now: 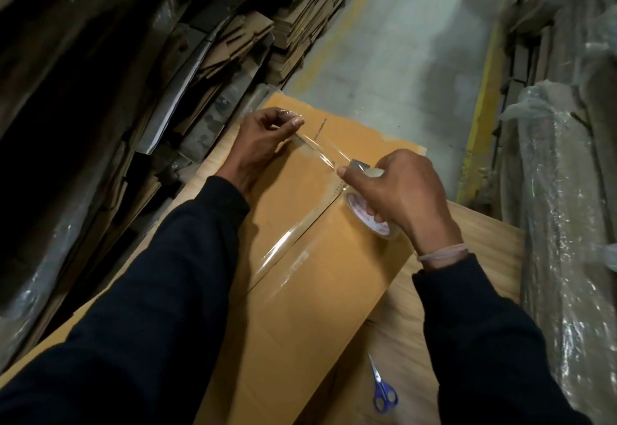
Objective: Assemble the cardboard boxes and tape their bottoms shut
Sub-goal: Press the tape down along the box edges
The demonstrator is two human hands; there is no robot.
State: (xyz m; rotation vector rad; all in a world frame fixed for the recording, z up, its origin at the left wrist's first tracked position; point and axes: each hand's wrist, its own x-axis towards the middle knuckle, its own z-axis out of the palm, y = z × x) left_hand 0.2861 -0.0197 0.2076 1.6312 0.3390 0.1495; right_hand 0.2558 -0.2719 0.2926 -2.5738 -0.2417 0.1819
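A tan cardboard box [310, 291] lies bottom-up in front of me, its two flaps meeting at a centre seam covered by a shiny strip of clear tape. My right hand [400, 190] grips a roll of clear tape [367, 217] with red print, held against the box near the far end of the seam. My left hand [263, 137] pinches the free end of the tape strip [320, 150], which is stretched taut between both hands just above the box's far edge.
Blue-handled scissors [382, 388] lie on the flat cardboard sheets [467, 241] at the lower right. Stacks of flattened cartons [200, 57] fill the left side. Plastic-wrapped bundles [567, 190] stand on the right. A concrete aisle [400, 57] with yellow lines runs ahead.
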